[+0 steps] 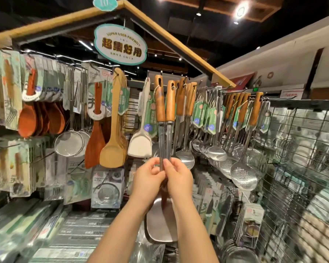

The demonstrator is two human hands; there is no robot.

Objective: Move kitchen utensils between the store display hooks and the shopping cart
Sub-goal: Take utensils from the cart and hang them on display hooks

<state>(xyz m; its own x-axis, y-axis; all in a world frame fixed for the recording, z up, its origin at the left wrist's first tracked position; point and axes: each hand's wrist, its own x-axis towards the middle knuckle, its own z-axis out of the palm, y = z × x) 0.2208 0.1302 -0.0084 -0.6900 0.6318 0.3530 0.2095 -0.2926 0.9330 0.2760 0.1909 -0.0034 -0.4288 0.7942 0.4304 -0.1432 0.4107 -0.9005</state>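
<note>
Both forearms rise from the bottom edge and meet well below the oval sign [120,44]. The left hand [147,180] curls its fingers round the shafts of two steel spatulas [164,141]. The right hand [179,177] pinches the same shafts between thumb and fingers. The spatulas stand upright below the sign, wooden handles up. Their blades are partly hidden behind the wrists. I cannot tell whether the handle holes sit on a hook.
</note>
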